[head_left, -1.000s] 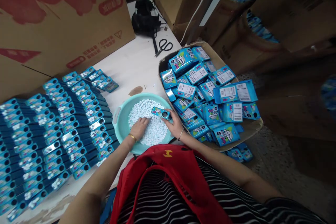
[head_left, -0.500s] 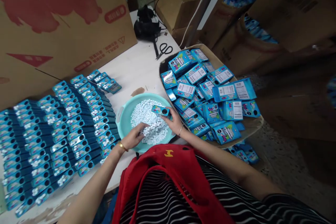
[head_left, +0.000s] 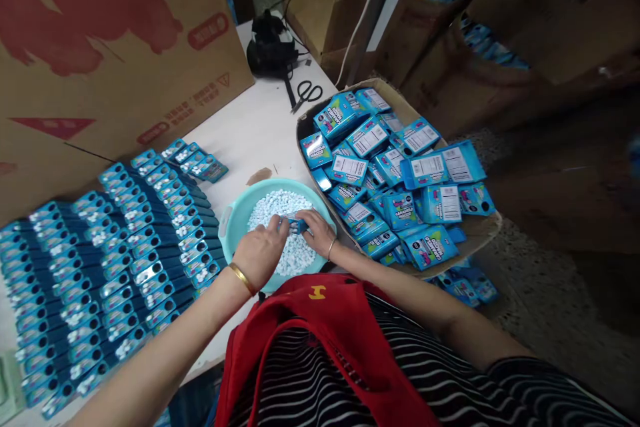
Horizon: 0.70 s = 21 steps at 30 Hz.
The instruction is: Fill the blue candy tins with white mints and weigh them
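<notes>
A teal basin (head_left: 235, 220) full of small white tablets (head_left: 280, 203) sits on the white table in front of me. My right hand (head_left: 316, 232) holds a small blue box (head_left: 296, 222) over the tablets. My left hand (head_left: 260, 250) is cupped against the box's left end, fingers closed; what they hold is hidden. Both wrists wear a thin bangle.
Rows of blue boxes (head_left: 115, 253) with tablets in them cover the table's left. A cardboard tray (head_left: 475, 230) heaped with flat blue boxes stands to the right. Scissors (head_left: 305, 92) and a black bag (head_left: 270, 47) lie at the far end, a large carton (head_left: 125, 47) behind.
My left hand lifted from the tablet pile and came up to the box in my right hand. The box dropped slightly lower over the basin.
</notes>
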Each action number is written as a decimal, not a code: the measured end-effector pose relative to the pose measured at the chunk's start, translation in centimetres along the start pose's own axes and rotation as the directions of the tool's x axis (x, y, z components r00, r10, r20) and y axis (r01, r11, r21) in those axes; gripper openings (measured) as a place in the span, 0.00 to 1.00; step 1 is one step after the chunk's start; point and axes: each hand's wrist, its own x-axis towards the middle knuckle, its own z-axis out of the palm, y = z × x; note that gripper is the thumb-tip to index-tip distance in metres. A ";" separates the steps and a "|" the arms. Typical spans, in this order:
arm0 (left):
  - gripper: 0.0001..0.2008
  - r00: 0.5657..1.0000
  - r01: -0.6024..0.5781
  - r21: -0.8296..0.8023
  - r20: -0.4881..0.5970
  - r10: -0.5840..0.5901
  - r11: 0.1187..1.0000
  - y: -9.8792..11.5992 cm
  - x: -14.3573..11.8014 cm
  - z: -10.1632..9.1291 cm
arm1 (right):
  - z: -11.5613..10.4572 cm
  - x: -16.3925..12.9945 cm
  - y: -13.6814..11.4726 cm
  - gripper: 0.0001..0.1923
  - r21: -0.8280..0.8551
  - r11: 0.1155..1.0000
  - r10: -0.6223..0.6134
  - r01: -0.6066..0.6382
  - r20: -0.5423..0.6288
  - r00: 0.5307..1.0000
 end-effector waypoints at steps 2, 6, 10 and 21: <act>0.24 1.000 -0.016 0.048 -0.013 0.017 0.999 0.3 -0.5 -0.7 | 0.2 -0.1 0.4 0.25 0.008 1.000 0.007 -0.007 -0.016 1.000; 0.22 0.994 0.002 -0.067 -0.110 -0.009 0.998 -2.9 -0.3 0.9 | -0.2 0.0 0.6 0.24 0.032 0.998 0.056 -0.055 -0.055 0.997; 0.19 0.951 0.123 -0.299 -0.238 -0.199 0.946 -7.3 3.1 7.3 | -0.8 0.3 0.4 0.24 0.082 0.992 0.102 -0.095 -0.080 0.992; 0.23 0.994 -0.072 -0.520 -0.112 0.015 0.851 -3.0 7.7 19.4 | -1.3 1.3 0.2 0.15 0.172 0.959 0.250 -0.227 -0.126 0.960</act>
